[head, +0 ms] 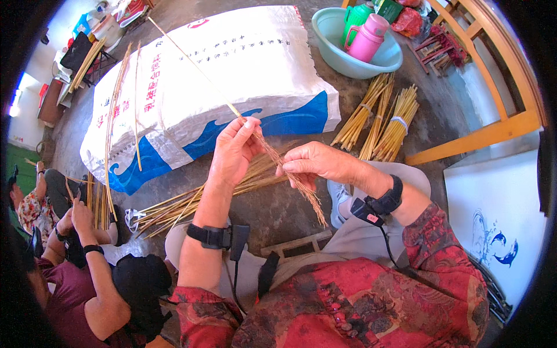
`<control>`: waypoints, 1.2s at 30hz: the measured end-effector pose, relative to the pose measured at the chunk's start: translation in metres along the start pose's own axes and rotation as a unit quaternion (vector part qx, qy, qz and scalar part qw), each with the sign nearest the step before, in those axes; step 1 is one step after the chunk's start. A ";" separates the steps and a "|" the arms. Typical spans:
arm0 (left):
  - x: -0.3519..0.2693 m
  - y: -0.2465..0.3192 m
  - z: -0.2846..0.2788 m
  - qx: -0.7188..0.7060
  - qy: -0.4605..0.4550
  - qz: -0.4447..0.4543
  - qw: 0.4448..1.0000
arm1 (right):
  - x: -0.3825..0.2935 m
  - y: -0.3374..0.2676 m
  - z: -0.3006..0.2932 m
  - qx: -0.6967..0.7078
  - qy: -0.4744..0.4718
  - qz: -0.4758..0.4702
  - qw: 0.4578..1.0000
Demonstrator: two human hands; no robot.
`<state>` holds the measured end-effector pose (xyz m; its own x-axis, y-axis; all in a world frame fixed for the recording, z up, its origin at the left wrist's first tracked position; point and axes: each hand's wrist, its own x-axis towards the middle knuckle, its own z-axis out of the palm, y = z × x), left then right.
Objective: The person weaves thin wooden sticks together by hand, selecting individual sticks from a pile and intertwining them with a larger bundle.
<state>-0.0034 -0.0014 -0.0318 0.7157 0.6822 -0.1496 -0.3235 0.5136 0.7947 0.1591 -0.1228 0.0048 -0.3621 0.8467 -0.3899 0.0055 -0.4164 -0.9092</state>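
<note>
My left hand [237, 150] pinches a long dry reed stalk [196, 65] just above its brown seed head [307, 187]. From there the bare stalk slants up and away to the left, over a large white woven sack [243, 56] with blue wave prints and writing. My right hand [315, 163] has its thumb and fingers on the seed head, partway down, and the loose tip hangs below. Behind my hands a sheaf of long stalks with feathery heads [187, 204] lies on the floor. A few single stalks [138, 108] rest across the sack's left end.
Tied bundles of cut stalks [391, 126] lie right of the sack, by a pale blue basin [324, 48] holding a pink thermos [367, 39] and a green one. A wooden chair [461, 139] stands at right. At lower left, a co-worker's hands [76, 217] work close by.
</note>
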 end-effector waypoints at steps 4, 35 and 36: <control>0.000 0.001 0.001 -0.011 -0.008 0.001 1.000 | 0.001 0.003 -0.002 -0.015 0.019 -0.015 1.000; -0.007 -0.004 0.012 0.029 0.026 -0.003 0.999 | 0.018 -0.007 -0.002 0.025 0.081 -0.017 0.996; -0.008 -0.003 0.012 0.027 0.028 -0.003 0.999 | 0.017 -0.008 -0.001 0.025 0.069 -0.005 0.997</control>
<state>-0.0007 -0.0141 -0.0258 0.6817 0.7078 -0.1852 -0.2840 0.4893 0.8246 0.1540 -0.1044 0.0056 -0.2300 0.8867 -0.4010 -0.0443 -0.4212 -0.9059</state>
